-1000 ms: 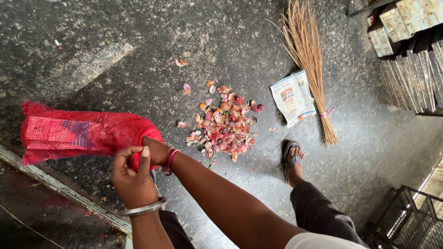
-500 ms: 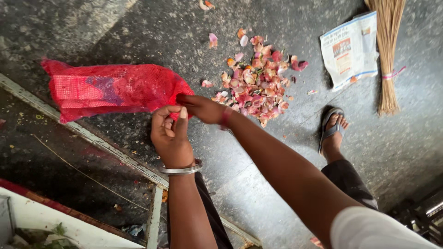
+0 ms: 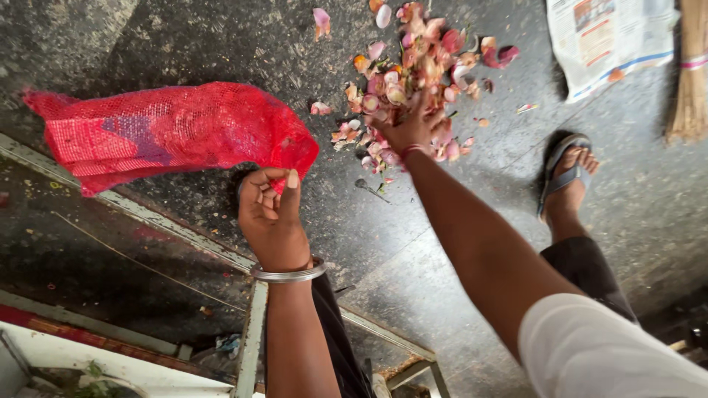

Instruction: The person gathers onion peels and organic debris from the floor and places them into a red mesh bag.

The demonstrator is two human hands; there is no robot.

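Observation:
My left hand point(image 3: 271, 214) grips the open end of a red mesh sack point(image 3: 169, 133), which stretches out to the left above the dark floor. A metal bangle circles that wrist. My right hand point(image 3: 414, 127) reaches down into a pile of pink and red onion peels point(image 3: 413, 66) on the floor, its fingers spread among the peels. Whether those fingers hold any peels is hidden by the hand itself.
A folded newspaper point(image 3: 608, 40) lies at the top right beside a straw broom point(image 3: 693, 81). My sandalled foot point(image 3: 568, 177) stands right of the pile. A pale metal frame point(image 3: 251, 324) runs along the lower left, and a white ledge point(image 3: 110, 368) sits at the bottom left corner.
My right hand has left the sack's mouth and stretched out to the peel pile. My left hand keeps its grip on the sack. The view has tilted closer to the floor.

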